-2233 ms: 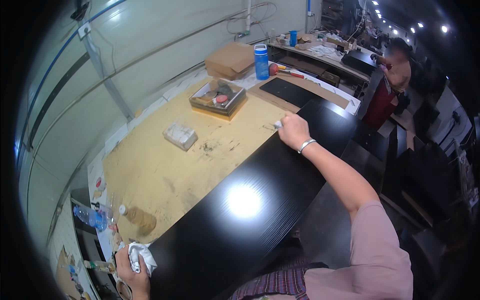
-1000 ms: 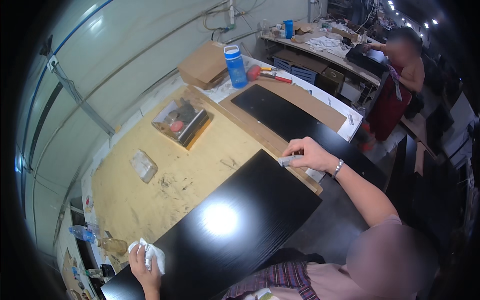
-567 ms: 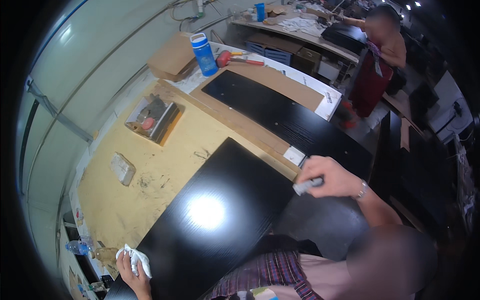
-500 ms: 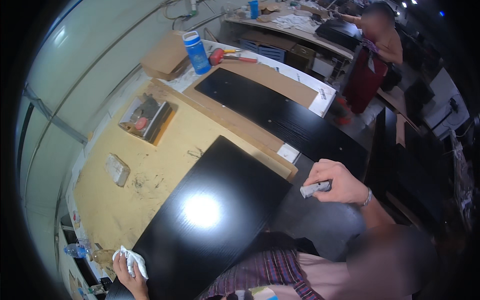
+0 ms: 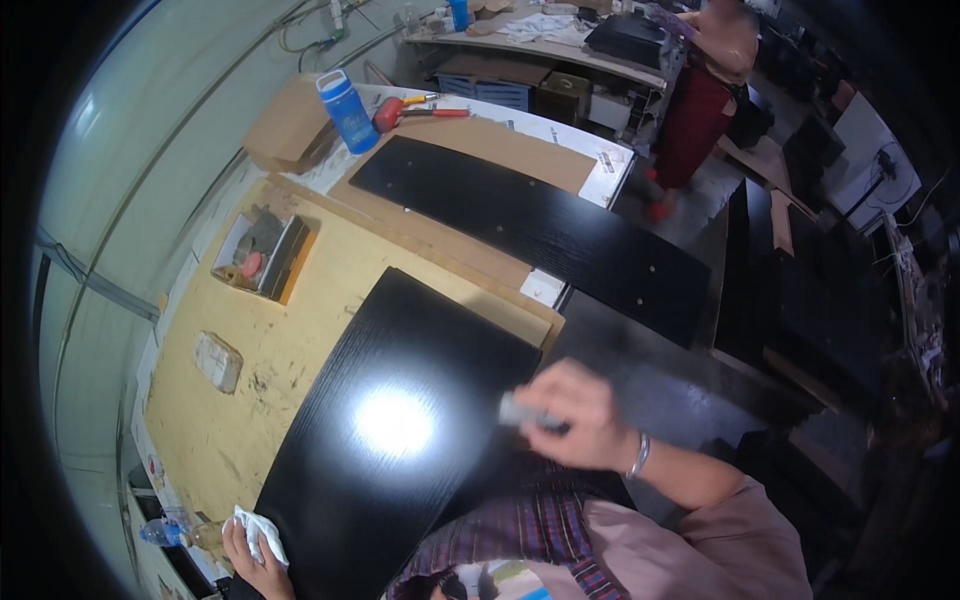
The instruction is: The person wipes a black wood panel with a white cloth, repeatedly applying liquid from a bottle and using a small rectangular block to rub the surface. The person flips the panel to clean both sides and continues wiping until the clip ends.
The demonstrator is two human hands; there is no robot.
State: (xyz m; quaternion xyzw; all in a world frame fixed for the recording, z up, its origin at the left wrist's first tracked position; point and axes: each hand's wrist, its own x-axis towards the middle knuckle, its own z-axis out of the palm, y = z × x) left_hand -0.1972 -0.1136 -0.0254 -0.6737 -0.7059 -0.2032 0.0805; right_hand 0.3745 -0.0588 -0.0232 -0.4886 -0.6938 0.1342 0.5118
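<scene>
A glossy black board [image 5: 400, 345] with a fine wood grain lies slanting across the near part of the table. At its near left edge, my left hand [image 5: 252, 565] is closed around a crumpled white cloth [image 5: 264, 538]. My right hand [image 5: 578, 415] grips a small grey block [image 5: 520, 411] over the board's right edge. Motion blurs that hand and the block, and I cannot tell whether the block touches the board. A bracelet [image 5: 639, 455] circles my right wrist.
The yellowish tabletop [image 5: 300, 330] holds a whitish block [image 5: 217, 361] and an open box [image 5: 262, 255] of odds and ends. Farther back are a second black board [image 5: 520, 215], a blue bottle [image 5: 347, 112], a red mallet [image 5: 400, 112] and a cardboard box [image 5: 290, 125]. Another person [image 5: 700, 100] stands at the far right.
My right hand has swung left with the grey block, from beside the board to over its right edge. My view has shifted slightly. The other person has straightened up.
</scene>
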